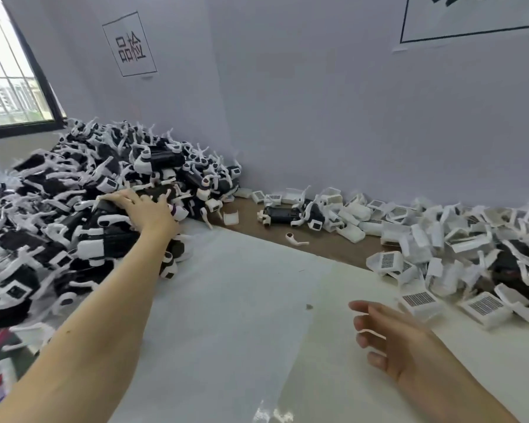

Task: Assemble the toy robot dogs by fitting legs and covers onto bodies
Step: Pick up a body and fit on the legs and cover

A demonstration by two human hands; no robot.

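A big heap of black-and-white toy robot dogs [74, 215] covers the table's left side. My left hand [141, 209] reaches into that heap and lies on a black dog body, fingers stretched forward over it. Whether it grips the body is unclear. My right hand [388, 340] hovers above the white table sheet [242, 315], fingers relaxed and holding nothing. A pile of white covers [440, 254], some with grid-patterned faces, lies at the right. One part-built dog [290, 213] lies alone by the wall.
A loose white leg [295, 239] and a single cover [232, 217] lie on the bare brown tabletop [333, 245] near the wall. The grey wall [348, 117] bounds the far side; a window [9, 71] is at the left.
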